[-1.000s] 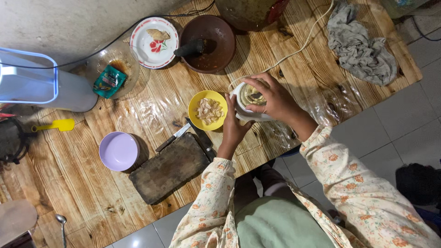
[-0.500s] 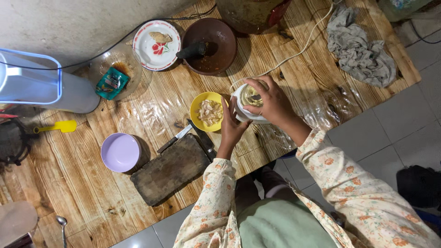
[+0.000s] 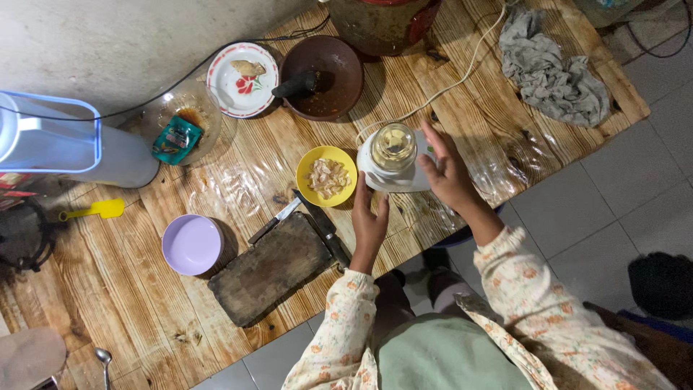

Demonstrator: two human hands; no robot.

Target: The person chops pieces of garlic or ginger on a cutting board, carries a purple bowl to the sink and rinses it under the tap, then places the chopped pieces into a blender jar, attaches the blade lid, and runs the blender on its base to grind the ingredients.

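Note:
A small white blender with a clear jar on top stands on the wooden table, its white cord running to the back. My left hand hovers open just in front of the blender's base. Beside the blender's right side my right hand is open, fingers spread, nothing in it. A yellow bowl with pale food pieces sits directly left of the blender.
A dark cutting board and two knives lie near the front edge. A lilac bowl, a brown mortar with pestle, a flowered plate, a glass bowl with a green packet, a white jug and a grey rag are around.
Both hands have come off the blender: the right hand lifted from the jar top to the right side, the left hand drew back from the base.

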